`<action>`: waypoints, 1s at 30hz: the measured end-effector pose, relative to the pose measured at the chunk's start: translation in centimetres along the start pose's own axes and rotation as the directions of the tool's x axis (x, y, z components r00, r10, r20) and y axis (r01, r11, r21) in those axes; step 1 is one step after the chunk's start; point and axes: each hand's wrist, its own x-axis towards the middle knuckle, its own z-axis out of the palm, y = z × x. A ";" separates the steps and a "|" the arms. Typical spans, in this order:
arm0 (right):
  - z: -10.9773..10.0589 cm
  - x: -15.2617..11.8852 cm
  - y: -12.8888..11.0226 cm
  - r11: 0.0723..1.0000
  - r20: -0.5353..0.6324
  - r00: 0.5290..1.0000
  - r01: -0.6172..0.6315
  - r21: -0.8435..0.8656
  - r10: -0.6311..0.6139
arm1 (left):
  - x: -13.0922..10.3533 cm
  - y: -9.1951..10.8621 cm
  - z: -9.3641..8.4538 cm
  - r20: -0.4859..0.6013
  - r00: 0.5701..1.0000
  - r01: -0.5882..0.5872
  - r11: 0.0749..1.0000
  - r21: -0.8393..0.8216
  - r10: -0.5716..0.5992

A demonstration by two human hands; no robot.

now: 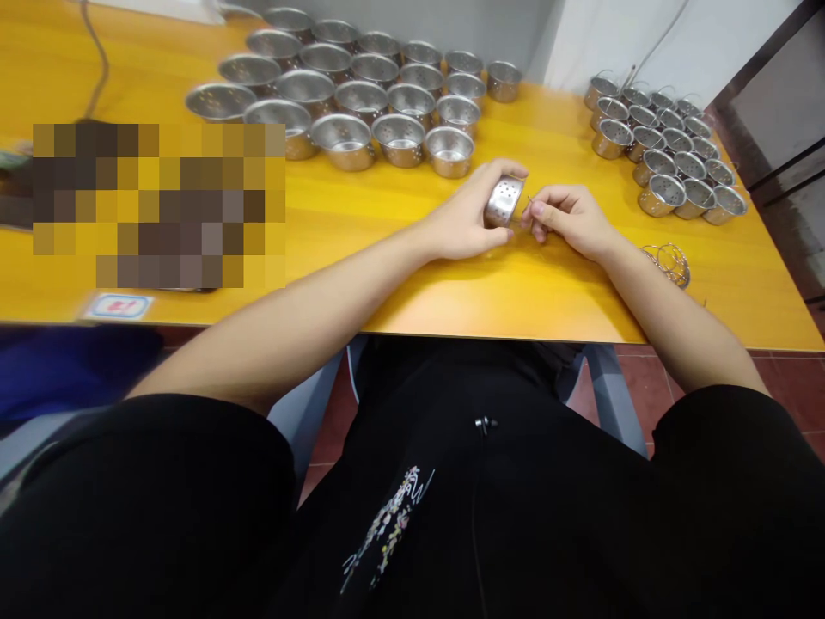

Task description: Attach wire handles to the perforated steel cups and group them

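Note:
My left hand [467, 215] grips a small perforated metal cup [504, 199], tipped on its side, with the thumb below and the fingers over the top. Just right of the cup, my right hand [567, 219] pinches a thin metal wire [529, 203] between thumb and fingertips. The wire's far end near the cup is too small to make out. Beside my right forearm lies a pile of wire rings [670, 263] on the yellow table [438, 301].
Rows of metal cups [344, 142] stand at the back left and centre. More cups with wire handles [663, 195] stand at the back right. A card [119, 306] lies near the left front edge; a blurred-out patch covers the table above it. A cable [98, 60] runs at the upper left.

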 end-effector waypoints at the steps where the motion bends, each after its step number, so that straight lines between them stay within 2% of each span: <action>1: 0.1 0.0 0.0 1.000 0.000 1.000 0.000 0.006 0.000 | 0.0 0.2 0.1 -0.004 1.000 -0.012 1.000 0.006 0.012; 7: 1.2 -0.5 -0.9 0.999 0.036 0.999 0.037 -0.023 -0.036 | 0.1 0.8 0.6 -0.040 0.996 -0.075 0.997 -0.004 0.074; 10: 1.9 -0.8 -1.7 0.997 0.032 0.997 0.067 -0.031 -0.066 | 0.1 0.0 1.1 -0.049 0.998 -0.041 0.991 -0.128 0.035; 14: 2.4 -0.7 -2.0 0.999 0.019 0.999 0.045 -0.025 -0.045 | 0.2 -1.0 1.5 -0.060 0.997 0.029 0.961 -0.274 -0.047; 21: 2.7 -0.7 -1.7 0.998 -0.006 1.000 -0.022 0.056 0.022 | -0.1 0.2 2.0 -0.008 0.993 0.102 0.891 -0.442 -0.117; 25: 2.7 -0.8 -1.8 0.998 0.048 0.999 -0.004 0.060 0.001 | -0.2 -0.1 2.1 -0.041 0.993 0.080 0.893 -0.443 -0.110; 30: 2.7 -0.8 -1.7 0.998 0.069 0.997 -0.026 0.063 0.022 | 0.1 -0.3 2.2 -0.022 0.989 0.126 0.921 -0.368 -0.144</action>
